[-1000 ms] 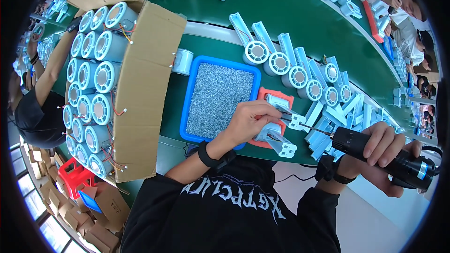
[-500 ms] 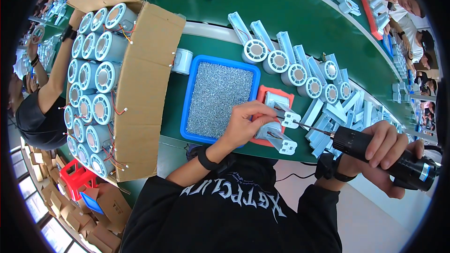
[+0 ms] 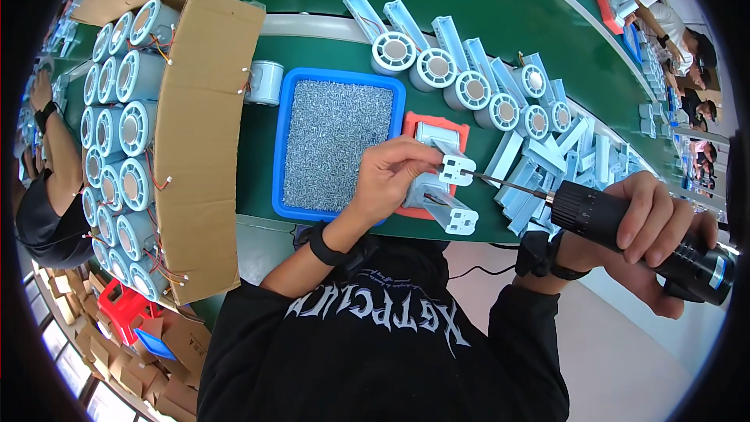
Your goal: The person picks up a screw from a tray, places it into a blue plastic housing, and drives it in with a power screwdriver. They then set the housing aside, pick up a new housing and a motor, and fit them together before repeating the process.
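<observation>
My right hand [image 3: 656, 227] is wrapped around a black electric screwdriver [image 3: 590, 215]. Its long thin bit points left, and the tip meets or nearly meets the white end of a pale blue plastic handle [image 3: 458, 171]. My left hand [image 3: 394, 176] pinches that handle near its end, thumb and fingers together. A second pale blue handle [image 3: 459, 220] sticks out just below, apart from the bit. Both handles belong to parts lying in a red-orange holder [image 3: 414, 123]. Left of it, a blue tray [image 3: 279, 180] is filled with small metal screws [image 3: 336, 141].
At the left stands a cardboard box [image 3: 207, 141] of white round motor housings [image 3: 137, 125] with wires. One loose housing [image 3: 266, 83] sits beside the tray. Assembled units [image 3: 433, 69] line the far side; loose pale blue channels [image 3: 539, 176] pile at the right. Other people work nearby.
The whole view has shifted, so the bench appears further up and left. The screwdriver's tip has moved from beside the upper handle's end onto or close to its face. Both hands keep their holds.
</observation>
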Action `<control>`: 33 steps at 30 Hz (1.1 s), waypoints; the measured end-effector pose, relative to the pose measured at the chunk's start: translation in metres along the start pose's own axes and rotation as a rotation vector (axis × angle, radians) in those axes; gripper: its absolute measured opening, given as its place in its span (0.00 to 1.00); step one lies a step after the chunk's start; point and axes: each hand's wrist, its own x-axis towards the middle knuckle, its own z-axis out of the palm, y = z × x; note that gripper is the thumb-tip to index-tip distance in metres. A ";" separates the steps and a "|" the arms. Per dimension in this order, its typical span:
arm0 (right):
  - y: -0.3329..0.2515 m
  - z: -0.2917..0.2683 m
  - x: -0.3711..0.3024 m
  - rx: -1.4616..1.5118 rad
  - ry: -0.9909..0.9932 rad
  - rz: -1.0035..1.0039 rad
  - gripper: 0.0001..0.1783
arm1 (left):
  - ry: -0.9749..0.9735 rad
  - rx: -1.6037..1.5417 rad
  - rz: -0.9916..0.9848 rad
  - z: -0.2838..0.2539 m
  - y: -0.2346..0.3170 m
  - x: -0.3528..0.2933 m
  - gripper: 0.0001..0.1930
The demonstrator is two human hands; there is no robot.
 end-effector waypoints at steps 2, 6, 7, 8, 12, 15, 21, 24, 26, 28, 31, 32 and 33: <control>0.001 0.000 0.000 -0.011 -0.022 0.015 0.37 | -0.034 0.174 0.066 0.000 0.001 0.004 0.10; 0.005 0.007 0.003 -0.026 -0.056 0.054 0.40 | 0.006 0.453 0.385 -0.001 0.004 0.006 0.10; 0.008 0.009 0.003 -0.028 -0.061 0.067 0.40 | 0.011 0.450 0.379 -0.002 0.008 0.006 0.10; 0.013 0.012 0.003 -0.067 -0.125 0.081 0.41 | 0.020 0.546 0.369 -0.007 0.014 0.006 0.09; 0.021 0.021 0.003 -0.203 -0.281 0.141 0.44 | -0.062 0.912 0.036 -0.034 0.035 0.006 0.08; 0.028 0.026 0.002 -0.237 -0.332 0.180 0.45 | -0.263 1.229 -0.214 -0.056 0.035 -0.005 0.07; 0.036 0.024 0.001 -0.237 -0.337 0.135 0.46 | -0.268 1.134 -0.228 -0.056 0.031 -0.003 0.04; 0.034 0.023 0.001 -0.238 -0.344 0.150 0.46 | -0.229 1.060 -0.227 -0.057 0.031 0.001 0.03; 0.032 0.021 0.001 -0.241 -0.346 0.166 0.46 | -0.243 0.989 -0.315 -0.058 0.032 0.006 0.03; 0.032 0.020 0.002 -0.231 -0.348 0.174 0.46 | -0.240 0.988 -0.338 -0.059 0.034 0.007 0.03; 0.033 0.018 0.001 -0.212 -0.350 0.182 0.46 | -0.235 0.981 -0.385 -0.055 0.035 0.010 0.02; 0.033 0.017 0.001 -0.226 -0.356 0.178 0.45 | -0.201 0.909 -0.377 -0.053 0.035 0.010 0.02; 0.034 0.016 0.001 -0.235 -0.363 0.174 0.45 | -0.163 0.839 -0.369 -0.050 0.036 0.011 0.02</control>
